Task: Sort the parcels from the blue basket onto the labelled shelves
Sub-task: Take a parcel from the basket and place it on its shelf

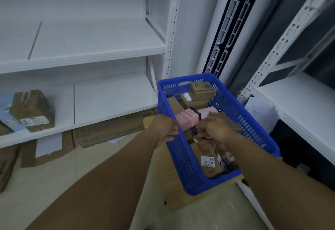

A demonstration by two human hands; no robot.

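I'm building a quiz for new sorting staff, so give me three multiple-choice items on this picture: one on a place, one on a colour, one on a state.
1. Where does the brown cardboard parcel with a white label, already out of the blue slotted plastic basket, lie?
A. upper shelf
B. lower white shelf
C. floor

2. What colour is the slim box on top of the basket's load?
A. pink
B. green
C. yellow

3. What is the left hand doing?
A. hanging free
B. holding the basket's rim
C. resting flat on a shelf

Answers: B, it sits at that shelf's left end; A, its top face is pale pink; B, its fingers curl over the rim in a grip.
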